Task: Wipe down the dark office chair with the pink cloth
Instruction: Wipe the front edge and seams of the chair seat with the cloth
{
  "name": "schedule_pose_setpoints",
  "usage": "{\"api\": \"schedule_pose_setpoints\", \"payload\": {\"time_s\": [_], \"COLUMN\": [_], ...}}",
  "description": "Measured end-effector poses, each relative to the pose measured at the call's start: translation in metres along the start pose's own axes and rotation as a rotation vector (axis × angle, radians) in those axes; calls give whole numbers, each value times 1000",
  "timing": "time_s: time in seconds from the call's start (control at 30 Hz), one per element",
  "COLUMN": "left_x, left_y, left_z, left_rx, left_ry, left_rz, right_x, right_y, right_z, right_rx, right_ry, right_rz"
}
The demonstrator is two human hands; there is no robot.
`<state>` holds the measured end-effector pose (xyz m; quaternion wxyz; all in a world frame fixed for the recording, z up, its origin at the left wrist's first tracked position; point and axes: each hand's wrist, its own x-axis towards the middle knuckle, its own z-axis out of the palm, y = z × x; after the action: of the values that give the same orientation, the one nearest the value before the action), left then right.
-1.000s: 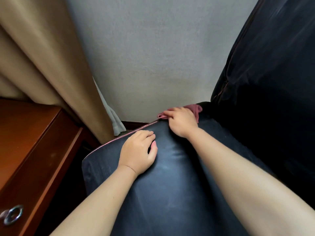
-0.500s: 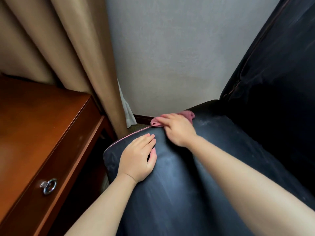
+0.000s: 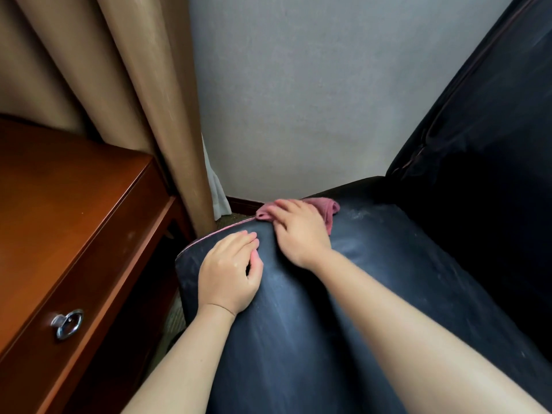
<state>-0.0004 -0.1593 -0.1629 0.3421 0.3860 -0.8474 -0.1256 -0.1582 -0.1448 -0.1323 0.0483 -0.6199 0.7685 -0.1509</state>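
The dark office chair's seat (image 3: 343, 294) fills the lower middle, dusty and streaked, with its backrest (image 3: 484, 144) rising at the right. A pink cloth (image 3: 327, 209) lies bunched at the seat's far edge. My right hand (image 3: 298, 231) lies on top of the cloth and presses it to the seat, fingers pointing left; most of the cloth is hidden under it. My left hand (image 3: 228, 271) rests flat on the seat near its left edge, fingers loosely bent, holding nothing.
A brown wooden desk (image 3: 74, 222) with a metal ring pull (image 3: 67, 324) stands close on the left. A tan curtain (image 3: 125, 85) hangs behind it, beside a grey wall (image 3: 298, 100). Carpet shows in the narrow gap between desk and seat.
The view has swung left, showing more of the desk. My right hand with the cloth has slid a little left along the seat's far edge. My left hand has stayed put.
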Motion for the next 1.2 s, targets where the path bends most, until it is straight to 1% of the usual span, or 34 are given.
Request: {"api": "schedule_pose_setpoints", "payload": {"time_s": [0.03,0.1,0.2,0.23,0.27,0.33,0.37,0.47,0.57,0.67,0.73,0.8,0.87,0.93,1.07,1.13,1.2], "left_x": [0,1,3,4,4,5,4,3,5,2,-1,-3,-2,1,6,7,7], "left_y": [-1,-1,1,1,1,2,1,0,-1,0,2,1,-1,-4,-5,-7,-9], "left_z": [1,2,2,2,0,-1,-1,1,3,-1,-2,-2,1,4,6,8,10], "left_rx": [11,27,22,27,39,83,119,171,199,214,211,203,190,183,169,158,140], "left_ry": [4,10,27,30,30,34,41,112,169,191,182,171,180,205,277,292,302], "left_rz": [-1,3,19,17,6,-51,-83,-131,-189,-314,-347,-350,-349,-371,-535,-585,-635], "right_x": [-11,-6,32,34,28,4,-6,-4,5,-13,-31,-42,-29,-6,15,0,-11], "right_y": [-4,5,16,12,5,-3,-4,4,3,-14,-24,-28,-23,-22,-29,-31,-30], "right_z": [2,-5,-11,-9,-4,2,3,-4,-5,-2,0,2,5,6,6,5,6], "right_rx": [38,42,-20,-25,-38,-28,1,-8,-15,54,92,69,42,7,31,95,125], "right_ry": [6,-64,-182,-169,-116,-1,7,-57,-20,-12,-20,-24,-11,-31,-52,-45,15], "right_rz": [-43,-91,-13,25,42,10,-11,-46,-9,40,-26,-105,-121,-90,-7,-27,-89]}}
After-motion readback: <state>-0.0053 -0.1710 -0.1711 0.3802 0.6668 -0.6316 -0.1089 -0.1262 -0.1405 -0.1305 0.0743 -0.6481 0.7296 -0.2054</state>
